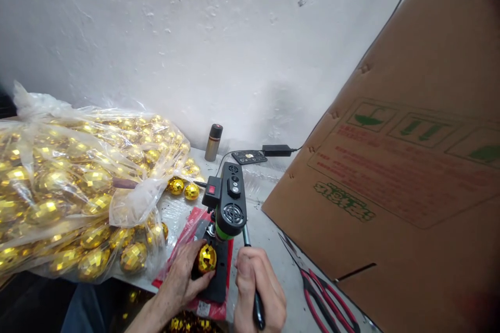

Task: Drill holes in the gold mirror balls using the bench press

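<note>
My left hand [182,281] is closed on a small gold mirror ball [207,258], holding it on the black base [219,283] of a small bench press. The black machine head [230,200], with a red switch, stands right above the ball. My right hand [258,289] is wrapped round the machine's lever handle [252,281], which runs down from the head's right side.
A big clear plastic bag of gold mirror balls [78,187] fills the left. Two loose balls [183,188] lie behind the machine. A large cardboard box [406,177] stands close on the right. Red-handled pliers [320,296], a metal flask [213,142], a remote and a power adapter [276,150] are nearby.
</note>
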Demonstrator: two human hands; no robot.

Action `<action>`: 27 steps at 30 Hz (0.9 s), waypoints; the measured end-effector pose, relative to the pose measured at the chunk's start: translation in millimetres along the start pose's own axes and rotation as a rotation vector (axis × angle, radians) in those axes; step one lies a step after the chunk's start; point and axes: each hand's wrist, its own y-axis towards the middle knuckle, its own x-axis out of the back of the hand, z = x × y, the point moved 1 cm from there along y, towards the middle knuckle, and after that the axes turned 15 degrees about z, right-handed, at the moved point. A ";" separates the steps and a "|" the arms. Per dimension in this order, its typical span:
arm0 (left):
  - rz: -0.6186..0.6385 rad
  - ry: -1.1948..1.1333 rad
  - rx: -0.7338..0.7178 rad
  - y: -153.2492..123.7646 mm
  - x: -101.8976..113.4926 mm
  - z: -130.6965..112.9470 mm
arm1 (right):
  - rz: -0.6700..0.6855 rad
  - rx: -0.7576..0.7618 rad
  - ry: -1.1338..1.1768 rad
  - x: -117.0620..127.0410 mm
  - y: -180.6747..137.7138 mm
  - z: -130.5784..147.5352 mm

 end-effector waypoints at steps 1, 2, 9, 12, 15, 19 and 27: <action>0.008 0.014 -0.009 0.0 0.2 -0.1 | 0.009 -0.005 -0.003 0.7 -0.6 -0.6; 0.014 0.025 -0.013 0.3 1.2 -1.0 | 0.018 -0.011 -0.003 1.4 -1.2 -1.1; 0.120 0.054 0.013 11.2 23.1 -25.0 | 0.044 -0.008 0.005 2.5 -1.4 -0.7; 0.187 0.087 0.063 21.0 25.7 -34.0 | 0.034 -0.015 0.003 2.4 -0.5 0.4; 0.204 0.128 0.075 28.7 19.1 -34.9 | 0.031 -0.023 -0.016 2.2 -0.5 0.8; 0.172 0.148 0.058 30.6 6.0 -28.0 | 0.002 -0.020 -0.032 1.1 -0.2 1.1; 0.154 0.132 0.072 28.2 -2.2 -19.7 | -0.073 -0.022 -0.060 -6.1 -6.7 -0.5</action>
